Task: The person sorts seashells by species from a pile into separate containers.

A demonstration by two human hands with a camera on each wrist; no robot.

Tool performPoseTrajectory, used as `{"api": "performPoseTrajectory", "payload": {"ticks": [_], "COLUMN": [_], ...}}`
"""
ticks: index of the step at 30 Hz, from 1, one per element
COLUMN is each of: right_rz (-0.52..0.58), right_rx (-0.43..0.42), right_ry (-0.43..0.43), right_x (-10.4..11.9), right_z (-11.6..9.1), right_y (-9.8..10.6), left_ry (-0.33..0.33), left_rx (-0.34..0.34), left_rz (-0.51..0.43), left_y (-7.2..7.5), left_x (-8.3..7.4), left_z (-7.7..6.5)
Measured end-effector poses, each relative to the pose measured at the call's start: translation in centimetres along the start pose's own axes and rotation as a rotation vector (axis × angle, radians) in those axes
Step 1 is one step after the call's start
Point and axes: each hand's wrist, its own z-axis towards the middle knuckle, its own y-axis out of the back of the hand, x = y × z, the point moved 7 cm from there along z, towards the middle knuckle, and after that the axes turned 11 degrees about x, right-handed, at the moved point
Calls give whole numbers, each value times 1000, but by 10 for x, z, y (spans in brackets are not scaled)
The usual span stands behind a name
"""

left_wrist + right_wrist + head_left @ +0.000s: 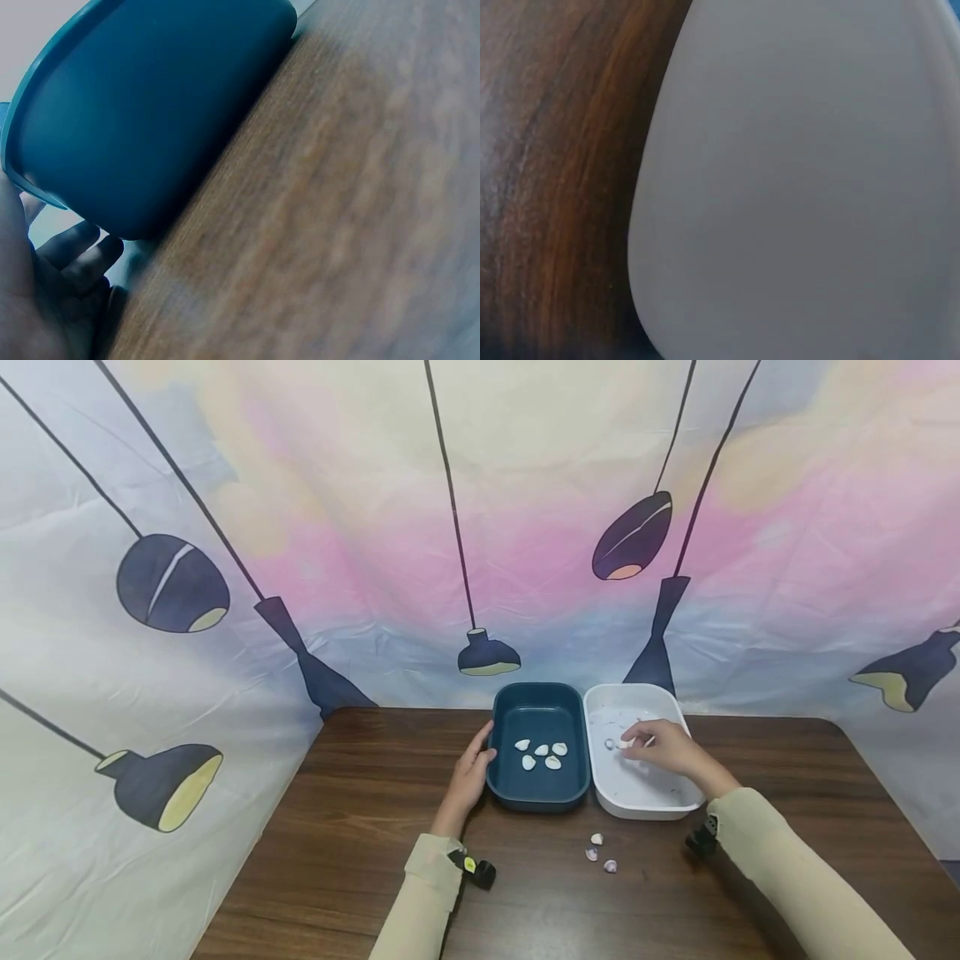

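Table point(337, 852) of brown wood, trays point(536, 804) atop, lamp-printed cloth point(360, 485) behind.

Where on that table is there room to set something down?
The table is bare left of the left hand and right of the white tray. Crowded: three shells lie just in front of that tray, and the teal tray sits close beside it.

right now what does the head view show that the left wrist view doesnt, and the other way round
Head view only: the inside of the white tray with the right hand over it, five white shells in the teal tray, three loose shells in front, and printed lamps.

Left wrist view only: a close look at the teal tray's outer side wall.

Both: the teal tray, the left hand at its side, and the wooden table.
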Motion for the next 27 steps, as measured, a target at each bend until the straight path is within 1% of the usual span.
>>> {"api": "performPoseTrajectory", "payload": {"ticks": [10,14,22,27], "right_rz": [-116,-122,-140,-169], "right_rx": [-33,-22,24,33], "right_ry": [-81,-118,-222,-240], "right_x": [-15,-18,-24,-27], "right_z": [11,13,14,14], "right_y": [-6,-7,-9,-10], "left_ry": [-7,-11,-13,-9], "left_rx": [-1,4,9,2], "left_rz": [8,11,9,16], "left_y": [0,-1,-1,-1], "left_x": [0,-1,-2,-2], "left_z": [0,0,0,0]}}
